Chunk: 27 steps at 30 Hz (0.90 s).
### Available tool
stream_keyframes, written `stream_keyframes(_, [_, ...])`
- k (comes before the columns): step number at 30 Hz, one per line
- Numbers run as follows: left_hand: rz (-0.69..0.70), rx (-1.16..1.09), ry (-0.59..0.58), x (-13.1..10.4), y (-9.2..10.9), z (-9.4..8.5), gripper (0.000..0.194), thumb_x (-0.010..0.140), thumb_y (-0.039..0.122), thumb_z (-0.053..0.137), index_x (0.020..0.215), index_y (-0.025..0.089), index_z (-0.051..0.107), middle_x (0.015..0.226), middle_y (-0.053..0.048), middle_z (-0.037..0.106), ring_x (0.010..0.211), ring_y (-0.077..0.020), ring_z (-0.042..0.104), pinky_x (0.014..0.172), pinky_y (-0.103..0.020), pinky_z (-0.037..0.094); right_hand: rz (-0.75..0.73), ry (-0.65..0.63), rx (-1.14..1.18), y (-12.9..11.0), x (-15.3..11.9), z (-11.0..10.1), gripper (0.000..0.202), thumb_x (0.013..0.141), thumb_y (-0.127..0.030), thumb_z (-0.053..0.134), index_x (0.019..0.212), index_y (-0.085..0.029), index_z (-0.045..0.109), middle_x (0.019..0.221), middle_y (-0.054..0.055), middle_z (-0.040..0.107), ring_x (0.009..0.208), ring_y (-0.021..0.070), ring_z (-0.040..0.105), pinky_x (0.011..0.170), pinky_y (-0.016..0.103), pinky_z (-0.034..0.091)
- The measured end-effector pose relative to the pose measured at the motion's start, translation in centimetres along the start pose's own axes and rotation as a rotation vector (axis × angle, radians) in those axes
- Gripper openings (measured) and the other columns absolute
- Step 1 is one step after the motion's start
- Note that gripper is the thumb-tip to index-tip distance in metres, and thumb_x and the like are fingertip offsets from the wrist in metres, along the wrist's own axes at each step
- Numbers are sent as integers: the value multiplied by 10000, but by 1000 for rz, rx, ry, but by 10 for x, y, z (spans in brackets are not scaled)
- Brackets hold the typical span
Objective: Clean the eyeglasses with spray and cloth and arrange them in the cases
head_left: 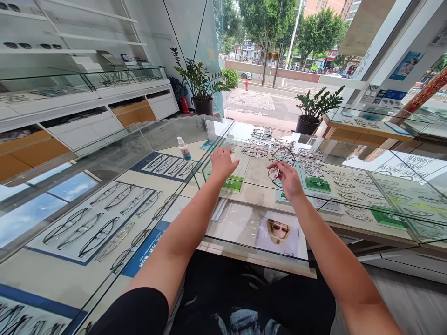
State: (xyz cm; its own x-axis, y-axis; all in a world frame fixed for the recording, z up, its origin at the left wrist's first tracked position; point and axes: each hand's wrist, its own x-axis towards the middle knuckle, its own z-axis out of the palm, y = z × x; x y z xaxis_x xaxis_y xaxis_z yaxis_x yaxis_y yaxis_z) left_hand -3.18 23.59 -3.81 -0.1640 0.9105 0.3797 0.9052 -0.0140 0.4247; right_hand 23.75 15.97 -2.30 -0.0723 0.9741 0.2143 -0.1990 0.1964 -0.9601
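Note:
My right hand is closed on a pair of eyeglasses, held up above the glass counter. One round lens shows left of the fingers, and a dark rim stands above them. My left hand reaches forward over the counter, palm down, with its thumb apart and nothing visible in it. To its left a small white spray bottle with a blue-green label stands on the glass. Beyond my right hand, rows of eyeglasses lie in the display case.
Under the glass at left lie trays of eyeglasses. Green cards are among the frames at right. An open drawer in front of me holds papers and a picture card. Potted plants stand by the entrance.

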Motion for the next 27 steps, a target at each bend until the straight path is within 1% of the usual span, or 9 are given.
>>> stream_keyframes(4, [-52, -59, -64, 2, -15, 12, 245, 972, 285, 765, 1182, 173, 706, 1355, -265, 686, 1364, -472, 601, 1197, -573, 428, 7, 6, 13, -2, -1, 1, 251, 872, -530, 812, 869, -280, 821, 1062, 62, 846, 942, 217, 656, 718, 334, 466])
stream_keyframes(7, [-136, -287, -58, 8, -27, 11, 113, 946, 241, 776, 1010, 205, 690, 1277, -234, 734, 1317, -453, 641, 1175, -540, 456, 5, 1, 17, -3, -2, 2, 249, 868, -526, 809, 859, -277, 817, 1054, 61, 840, 939, 216, 655, 716, 335, 457])
stream_keyframes(11, [-301, -567, -30, 14, -33, 7, 211, 891, 211, 820, 838, 238, 617, 1038, -150, 766, 1219, -415, 698, 1123, -490, 503, 2, 0, -16, -4, -2, 2, 291, 872, -565, 798, 875, -273, 803, 1061, 72, 839, 926, 225, 661, 713, 348, 458])
stream_keyframes(16, [-462, -744, 57, 26, -32, 0, 74, 1023, 265, 679, 998, 223, 624, 1079, -128, 764, 1202, -336, 721, 1087, -462, 554, 4, -2, -15, -4, -3, 3, 275, 877, -550, 783, 880, -276, 811, 1059, 72, 840, 941, 224, 661, 725, 344, 464])
stream_keyframes(18, [-517, -854, 45, 32, -30, -3, 108, 1068, 295, 606, 1059, 197, 650, 1065, -132, 776, 1155, -309, 747, 1047, -446, 589, 6, -2, -12, -5, -3, 3, 263, 878, -539, 777, 878, -279, 817, 1059, 70, 842, 953, 222, 662, 730, 340, 465])
stream_keyframes(20, [-530, -971, -8, 36, -27, -6, 227, 1089, 361, 568, 1084, 174, 697, 998, -134, 792, 1085, -304, 783, 975, -431, 637, 7, -2, -19, -4, -3, 3, 264, 878, -541, 774, 873, -281, 814, 1063, 68, 843, 953, 223, 665, 726, 341, 466])
stream_keyframes(23, [-545, -1286, -134, 37, -21, -9, 309, 1049, 440, 659, 1143, 164, 762, 939, -137, 818, 1052, -330, 822, 928, -441, 691, 7, -3, -30, -3, -2, 3, 275, 873, -552, 771, 875, -280, 814, 1062, 67, 844, 949, 224, 667, 725, 342, 471])
stream_keyframes(25, [-582, -1487, -209, 34, -15, -9, 299, 997, 384, 758, 1194, 159, 775, 940, -126, 834, 1044, -326, 839, 941, -437, 705, 5, -4, -28, -2, -1, 2, 274, 877, -548, 769, 883, -279, 820, 1059, 68, 844, 956, 224, 668, 731, 342, 475])
stream_keyframes(27, [-593, -1574, -266, 29, -6, -8, 297, 985, 311, 785, 1235, 150, 770, 949, -108, 845, 1017, -303, 851, 955, -419, 711, 0, -4, -14, -2, -1, 3, 263, 882, -538, 774, 883, -280, 823, 1059, 68, 844, 964, 228, 672, 741, 345, 483])
